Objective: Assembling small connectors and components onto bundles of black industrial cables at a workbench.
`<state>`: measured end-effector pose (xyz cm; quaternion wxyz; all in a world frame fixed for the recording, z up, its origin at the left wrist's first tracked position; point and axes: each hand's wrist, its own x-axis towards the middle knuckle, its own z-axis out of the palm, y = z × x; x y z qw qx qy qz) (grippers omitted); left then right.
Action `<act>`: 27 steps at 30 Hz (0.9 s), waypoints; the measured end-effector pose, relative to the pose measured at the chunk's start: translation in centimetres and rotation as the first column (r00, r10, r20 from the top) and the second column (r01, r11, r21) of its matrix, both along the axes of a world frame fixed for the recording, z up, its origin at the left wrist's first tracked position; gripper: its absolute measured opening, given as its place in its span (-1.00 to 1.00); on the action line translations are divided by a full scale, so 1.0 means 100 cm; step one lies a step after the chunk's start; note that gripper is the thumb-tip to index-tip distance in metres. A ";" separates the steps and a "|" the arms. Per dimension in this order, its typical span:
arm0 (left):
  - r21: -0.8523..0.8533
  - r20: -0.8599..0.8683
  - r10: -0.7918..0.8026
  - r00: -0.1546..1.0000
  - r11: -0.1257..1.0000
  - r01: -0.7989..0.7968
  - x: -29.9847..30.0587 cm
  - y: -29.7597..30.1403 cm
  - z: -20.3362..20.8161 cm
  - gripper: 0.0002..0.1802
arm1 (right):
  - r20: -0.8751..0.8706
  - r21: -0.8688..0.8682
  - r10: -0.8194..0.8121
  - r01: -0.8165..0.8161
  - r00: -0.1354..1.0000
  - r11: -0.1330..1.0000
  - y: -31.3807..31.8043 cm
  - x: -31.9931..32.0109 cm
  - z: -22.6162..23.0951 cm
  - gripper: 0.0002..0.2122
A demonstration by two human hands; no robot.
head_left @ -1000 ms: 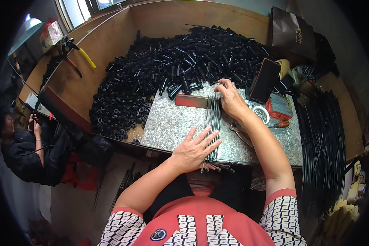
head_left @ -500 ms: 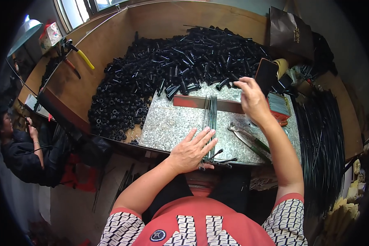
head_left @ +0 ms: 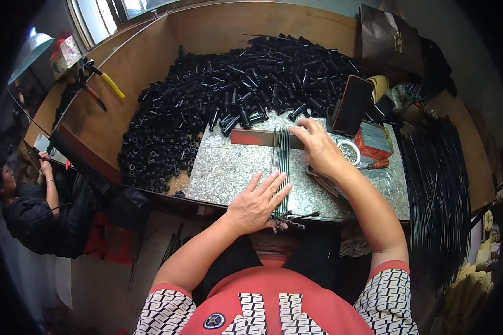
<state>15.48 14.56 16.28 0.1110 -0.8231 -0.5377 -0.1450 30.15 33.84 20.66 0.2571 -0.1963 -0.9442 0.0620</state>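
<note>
A bundle of thin dark rods (head_left: 284, 151) lies across the speckled tabletop (head_left: 223, 173), crossing a red and grey metal bar (head_left: 251, 137). My left hand (head_left: 255, 204) rests flat on the rods' near part, fingers spread. Thick black ends (head_left: 296, 224) stick out past the table's front edge beneath it. Just right of the rods' far ends is my right hand (head_left: 317, 148), its fingers bent with a gap between thumb and forefinger. Nothing shows in its grip; whether it touches the rods I cannot make out. Long-handled pliers (head_left: 323, 181) lie partly hidden under my right forearm.
A heap of black tubular parts (head_left: 251, 78) fills the back. A phone (head_left: 352, 105) stands behind a white round dish (head_left: 348, 151) and a red box (head_left: 373, 140). More long dark rods (head_left: 439, 190) lie at right. A person (head_left: 31, 206) sits at left.
My right hand has moved left toward the rods' far ends, uncovering the white dish. My left hand stays on the rods. The view has shifted slightly.
</note>
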 end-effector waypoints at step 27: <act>-0.074 0.043 0.018 0.999 0.997 -0.015 -0.003 -0.001 -0.007 0.09 | 0.141 0.233 0.048 -0.080 0.989 0.969 -0.011 -0.017 -0.008 -0.59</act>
